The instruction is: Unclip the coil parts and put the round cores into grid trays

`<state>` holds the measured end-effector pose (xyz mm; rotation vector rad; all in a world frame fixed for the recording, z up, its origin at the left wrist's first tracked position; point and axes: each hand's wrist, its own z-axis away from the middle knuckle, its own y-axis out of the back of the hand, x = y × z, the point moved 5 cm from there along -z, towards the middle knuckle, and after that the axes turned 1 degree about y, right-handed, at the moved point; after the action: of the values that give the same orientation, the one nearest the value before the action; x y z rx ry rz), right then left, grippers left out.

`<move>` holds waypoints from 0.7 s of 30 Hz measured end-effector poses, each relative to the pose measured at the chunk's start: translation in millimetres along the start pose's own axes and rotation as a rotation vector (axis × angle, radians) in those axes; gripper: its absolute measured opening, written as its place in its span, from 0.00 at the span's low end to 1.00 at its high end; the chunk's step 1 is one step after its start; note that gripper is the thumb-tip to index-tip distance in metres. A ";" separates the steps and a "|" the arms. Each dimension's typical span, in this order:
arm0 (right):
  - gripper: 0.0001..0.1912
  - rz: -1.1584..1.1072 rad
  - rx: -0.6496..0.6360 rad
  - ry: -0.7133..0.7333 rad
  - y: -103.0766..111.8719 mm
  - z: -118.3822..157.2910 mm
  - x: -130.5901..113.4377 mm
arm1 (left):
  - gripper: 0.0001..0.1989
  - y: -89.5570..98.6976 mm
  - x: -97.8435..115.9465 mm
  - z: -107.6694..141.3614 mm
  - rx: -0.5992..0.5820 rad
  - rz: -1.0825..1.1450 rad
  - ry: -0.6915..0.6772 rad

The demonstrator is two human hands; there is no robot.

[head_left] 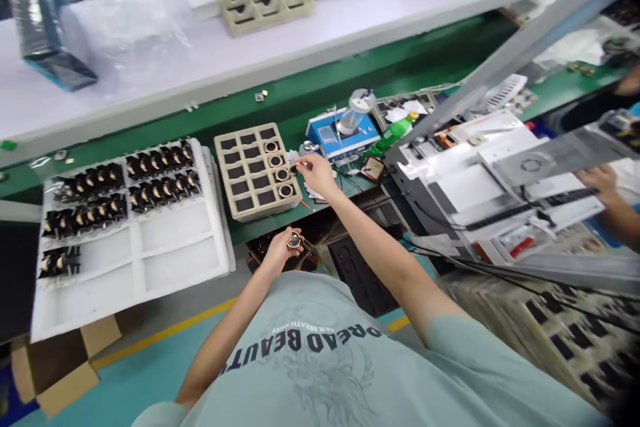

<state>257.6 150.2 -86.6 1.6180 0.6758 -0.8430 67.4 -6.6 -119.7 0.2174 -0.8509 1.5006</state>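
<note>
My left hand [283, 250], low near the bench's front edge, has its fingers wrapped round a small round part [294, 240] with a gold-coloured rim and dark centre. My right hand [318, 175] reaches to the right side of a beige compartment tray [235, 208], its thumb and fingertips pinched together. What lies between those fingertips is too small to make out. Several ring-shaped parts [275, 161] sit in the tray's right column, and dark pads show in its other compartments.
A white foam tray [175, 267] with rows of black parts lies left. Behind are a blue device [345, 137] and a green bottle [395, 133]. A grey machine [450, 193] stands right, near another person's hand [600, 183]. A raised white shelf [150, 73] runs across the back.
</note>
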 end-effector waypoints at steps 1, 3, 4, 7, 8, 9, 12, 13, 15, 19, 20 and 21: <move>0.12 0.084 0.028 0.067 -8.2 -26.6 -11.9 | 0.18 9.1 5.7 9.8 0.016 -0.016 -0.040; 0.14 0.208 0.039 0.153 -27.1 -73.7 -29.4 | 0.18 26.7 14.8 27.5 0.049 -0.046 -0.087; 0.15 0.258 0.022 0.185 -37.2 -92.9 -35.1 | 0.17 35.0 18.1 35.6 0.064 -0.059 -0.095; 0.16 0.377 -0.050 0.266 -65.0 -129.7 -40.6 | 0.17 57.0 25.2 56.6 0.088 -0.092 -0.106; 0.16 0.408 -0.068 0.285 -72.3 -135.6 -39.2 | 0.16 63.0 27.0 62.5 0.090 -0.100 -0.112; 0.17 0.435 -0.082 0.298 -78.3 -138.8 -36.6 | 0.16 68.6 28.5 67.5 0.092 -0.108 -0.118; 0.19 0.496 -0.109 0.328 -89.7 -135.9 -26.3 | 0.16 82.2 31.7 77.3 0.103 -0.118 -0.119; 0.20 0.510 -0.119 0.343 -91.9 -131.5 -23.3 | 0.16 85.6 33.0 78.6 0.107 -0.121 -0.117; 0.21 0.525 -0.139 0.386 -94.8 -119.8 -19.2 | 0.15 90.5 36.4 79.1 0.104 -0.130 -0.116; 0.23 0.510 -0.164 0.438 -98.0 -101.9 -14.6 | 0.13 94.7 47.2 75.8 0.082 -0.168 -0.125; 0.23 0.508 -0.158 0.425 -98.6 -102.1 -13.6 | 0.13 95.2 51.1 75.0 0.082 -0.179 -0.139; 0.23 0.508 -0.150 0.406 -99.3 -104.4 -12.9 | 0.13 95.8 55.6 74.3 0.087 -0.195 -0.160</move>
<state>188.5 272.6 -121.1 1.7301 0.5494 -0.0925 -55.8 1.8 -69.2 0.4772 -0.8662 1.3514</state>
